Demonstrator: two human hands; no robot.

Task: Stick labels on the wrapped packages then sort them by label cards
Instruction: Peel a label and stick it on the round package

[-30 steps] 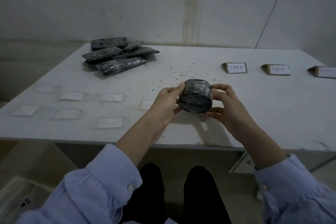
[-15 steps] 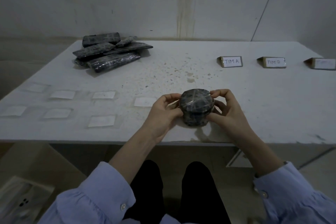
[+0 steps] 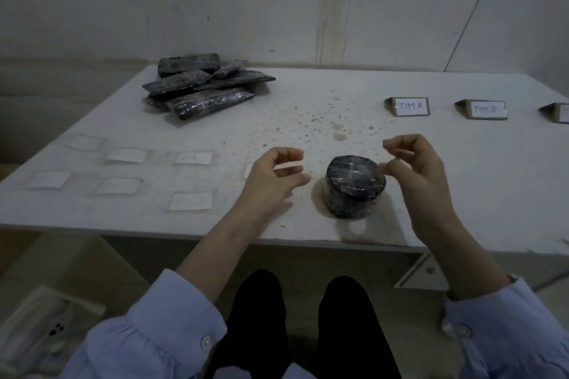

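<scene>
One round package (image 3: 354,184) stood near the table's (image 3: 462,194) 6 o'clock edge. A pile (image 3: 203,89) of at least five more lay at 11 o'clock. Seven labels (image 3: 191,200) lay at 9 o'clock, and three label cards (image 3: 411,106) stood at 2. The white table was speckled and the wall (image 3: 215,3) stained. The left hand (image 3: 271,178) and right hand (image 3: 415,169) flanked the round package, fingers loosely curled, gripping nothing.
</scene>
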